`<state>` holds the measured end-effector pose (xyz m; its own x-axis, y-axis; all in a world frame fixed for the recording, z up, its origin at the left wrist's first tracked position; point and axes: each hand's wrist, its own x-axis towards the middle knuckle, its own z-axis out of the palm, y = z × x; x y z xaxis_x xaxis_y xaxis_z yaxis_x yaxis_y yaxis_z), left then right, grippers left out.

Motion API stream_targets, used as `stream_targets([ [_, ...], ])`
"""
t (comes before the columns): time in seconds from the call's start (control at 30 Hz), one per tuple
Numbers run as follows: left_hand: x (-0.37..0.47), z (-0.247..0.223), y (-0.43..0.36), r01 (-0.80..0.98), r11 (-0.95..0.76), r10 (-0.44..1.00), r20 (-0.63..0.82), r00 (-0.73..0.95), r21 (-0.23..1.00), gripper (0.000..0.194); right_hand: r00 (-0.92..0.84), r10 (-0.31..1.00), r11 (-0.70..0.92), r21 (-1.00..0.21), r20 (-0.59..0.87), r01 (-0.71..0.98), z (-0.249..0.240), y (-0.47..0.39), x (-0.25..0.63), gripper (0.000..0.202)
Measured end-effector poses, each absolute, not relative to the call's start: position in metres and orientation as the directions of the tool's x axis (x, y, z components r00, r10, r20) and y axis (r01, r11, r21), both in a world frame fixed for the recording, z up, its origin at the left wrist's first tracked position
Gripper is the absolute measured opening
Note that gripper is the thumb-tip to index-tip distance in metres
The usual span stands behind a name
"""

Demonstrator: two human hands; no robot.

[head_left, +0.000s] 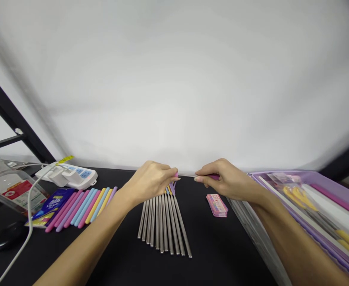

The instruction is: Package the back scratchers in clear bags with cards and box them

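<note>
My left hand (154,179) is closed in a pinch on a small pink tip, mostly hidden by the fingers. Opposite it, my right hand (223,178) grips a dark pink stick (214,176), partly covered by the fingers. A thin, pale length (187,175) spans the gap between both hands. Below my left hand, several metal rods (161,222) lie fanned on the black table, their far ends carrying yellow, blue and purple pieces (172,187). Near my right hand lies a small stack of pink printed cards (217,205).
Several coloured sticks (85,206) lie in a row at left, beside a purple-blue packet (53,203), clear jar (16,186), black mouse (10,235) and power strip (85,175) with a white cable. At right stand a purple bin (326,178) and clear plastic sleeves (252,230).
</note>
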<state>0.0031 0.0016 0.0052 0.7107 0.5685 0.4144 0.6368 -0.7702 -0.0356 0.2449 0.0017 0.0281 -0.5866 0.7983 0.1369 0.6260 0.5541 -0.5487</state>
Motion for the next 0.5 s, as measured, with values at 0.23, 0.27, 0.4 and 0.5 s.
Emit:
stream_targets([
  [0.23,0.014,-0.011,0.002,0.604,-0.772,0.439,0.522,0.731,-0.197,0.03,-0.563,0.818,0.286,-0.764,-0.12,0.578,0.033,0.005,0.25,0.03],
  [0.27,0.015,-0.012,0.002,0.6,-0.771,0.424,0.531,0.734,-0.215,0.03,-0.558,0.814,0.228,-0.796,-0.16,0.561,0.032,0.006,0.251,0.03],
  [0.4,0.02,-0.009,-0.001,0.596,-0.762,0.433,0.485,0.759,-0.252,0.032,-0.587,0.782,0.138,-0.859,-0.211,0.494,0.025,0.008,0.251,0.035],
  [0.5,0.018,0.0,-0.001,0.605,-0.769,0.499,0.398,0.769,-0.205,0.034,-0.602,0.781,0.226,-0.824,-0.166,0.519,0.024,0.007,0.246,0.035],
])
